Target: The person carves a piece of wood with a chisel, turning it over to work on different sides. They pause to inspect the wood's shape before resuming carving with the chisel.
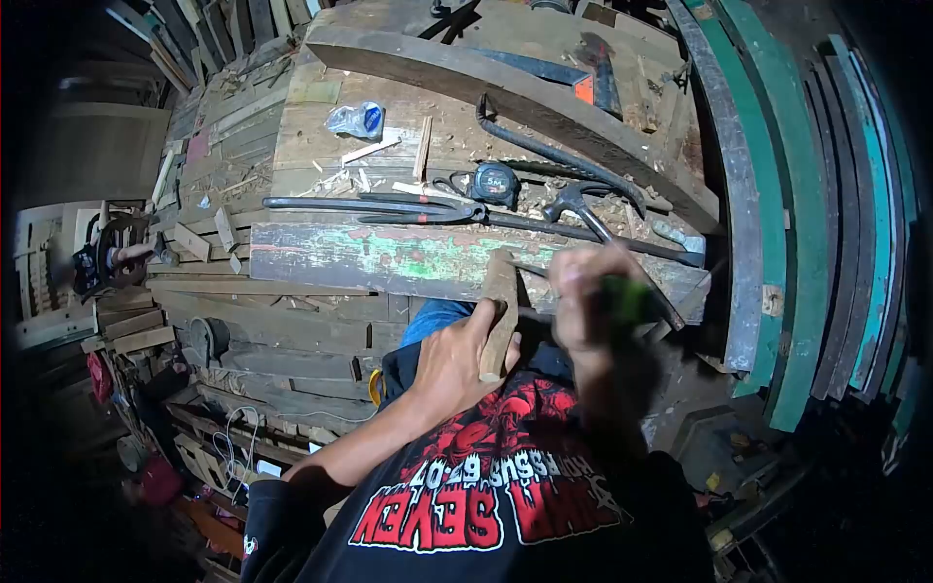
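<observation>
My left hand (455, 352) is closed around a short wooden block (501, 303), its thumb lying along the side. The block stands out from my body, and its far end rests against or just over the edge of the paint-worn plank (340, 255). My right hand (580, 291) is smeared by motion and closed on a green-handled tool (627, 296). A thin metal shaft (530, 268) reaches from that hand to the block's upper end; its tip is too blurred to tell its kind. Just beyond my right hand lies a hammer (573, 202).
On the bench lie pincers (428, 207), a tape measure (496, 185), a bent iron bar (554, 155), a crumpled plastic cup (358, 120) and wood shavings. A long thick beam (466, 87) crosses behind. Green planks (768, 194) stand at the right. Another person (102, 255) is at far left.
</observation>
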`<state>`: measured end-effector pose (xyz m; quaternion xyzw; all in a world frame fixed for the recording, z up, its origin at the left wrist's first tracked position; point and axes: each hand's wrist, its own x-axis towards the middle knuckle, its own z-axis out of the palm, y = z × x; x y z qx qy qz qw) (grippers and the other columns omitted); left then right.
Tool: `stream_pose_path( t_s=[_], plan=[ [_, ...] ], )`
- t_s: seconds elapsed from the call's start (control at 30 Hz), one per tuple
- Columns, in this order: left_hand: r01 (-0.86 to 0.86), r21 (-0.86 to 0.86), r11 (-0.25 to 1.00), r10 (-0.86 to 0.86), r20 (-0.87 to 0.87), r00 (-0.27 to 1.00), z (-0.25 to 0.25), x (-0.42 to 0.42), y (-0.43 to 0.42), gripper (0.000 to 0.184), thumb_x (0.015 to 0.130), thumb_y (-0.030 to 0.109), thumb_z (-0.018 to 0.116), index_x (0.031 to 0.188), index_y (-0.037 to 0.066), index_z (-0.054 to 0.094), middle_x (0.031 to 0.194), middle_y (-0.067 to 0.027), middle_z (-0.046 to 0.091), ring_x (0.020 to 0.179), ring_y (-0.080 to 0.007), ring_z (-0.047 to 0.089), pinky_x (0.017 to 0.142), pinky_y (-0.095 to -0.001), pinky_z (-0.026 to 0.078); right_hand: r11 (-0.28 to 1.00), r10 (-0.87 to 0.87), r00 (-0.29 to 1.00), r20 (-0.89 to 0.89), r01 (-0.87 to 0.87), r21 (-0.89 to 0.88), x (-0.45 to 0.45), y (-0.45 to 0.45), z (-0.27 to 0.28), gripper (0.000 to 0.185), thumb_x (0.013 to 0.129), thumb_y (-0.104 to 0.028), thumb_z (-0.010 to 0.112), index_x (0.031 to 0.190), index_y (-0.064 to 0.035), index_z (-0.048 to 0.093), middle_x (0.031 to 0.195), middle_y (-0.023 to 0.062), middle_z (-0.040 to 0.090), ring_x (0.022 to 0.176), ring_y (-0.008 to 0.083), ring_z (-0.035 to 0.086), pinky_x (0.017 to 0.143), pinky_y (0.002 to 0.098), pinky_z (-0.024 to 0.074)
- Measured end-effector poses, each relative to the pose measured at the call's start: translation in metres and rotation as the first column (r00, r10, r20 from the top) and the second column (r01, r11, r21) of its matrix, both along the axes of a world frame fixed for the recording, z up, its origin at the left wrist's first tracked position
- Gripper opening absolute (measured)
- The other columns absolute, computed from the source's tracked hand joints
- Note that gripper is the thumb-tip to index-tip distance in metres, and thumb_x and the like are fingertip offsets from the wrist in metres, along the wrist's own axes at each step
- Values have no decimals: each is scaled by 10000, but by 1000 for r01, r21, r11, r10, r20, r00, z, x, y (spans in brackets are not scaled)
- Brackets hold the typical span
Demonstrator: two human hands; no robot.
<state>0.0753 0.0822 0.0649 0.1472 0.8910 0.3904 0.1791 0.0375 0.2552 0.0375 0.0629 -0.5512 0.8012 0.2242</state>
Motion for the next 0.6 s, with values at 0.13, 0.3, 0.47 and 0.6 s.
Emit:
stream_pose_path(
  t_s=[0.13, 0.3, 0.47, 0.6],
  plan=[
    [-4, -37, 999, 7, 77, 997, 3, -2, 0, 383, 923, 222, 737, 1194, 9, 570, 838, -274, 707, 799, -490, 710, 680, -530, 551, 976, 31, 995, -99, -51, -210, -6, 41, 90, 258, 967, -42, 571, 800, -148, 405, 574, -31, 407, 462, 98, 359, 481, 299, 330],
    [14, 31, 999, -17, 103, 995, 0, 0, -5, 402, 912, 202, 743, 1224, 15, 571, 871, -260, 718, 816, -479, 714, 686, -523, 549, 753, 291, 852, 434, 76, -654, 13, 27, 73, 240, 1010, -192, 645, 867, -137, 459, 655, -22, 434, 519, 102, 413, 467, 285, 301],
    [60, 79, 995, -66, 79, 995, -1, 0, -3, 395, 888, 203, 743, 1204, 54, 558, 873, -242, 703, 808, -478, 699, 680, -545, 535, 993, 118, 987, 106, -116, -25, 7, 33, 61, 263, 1017, -239, 652, 859, -140, 467, 644, -28, 440, 525, 115, 412, 517, 297, 303],
    [83, 57, 995, -86, 61, 994, -4, 2, 2, 376, 887, 218, 736, 1178, 73, 548, 869, -252, 671, 807, -495, 684, 676, -573, 533, 982, 179, 970, -167, -186, -30, -1, 41, 117, 288, 1027, -228, 608, 801, -134, 457, 561, -34, 446, 458, 87, 391, 473, 271, 313]
  ],
)
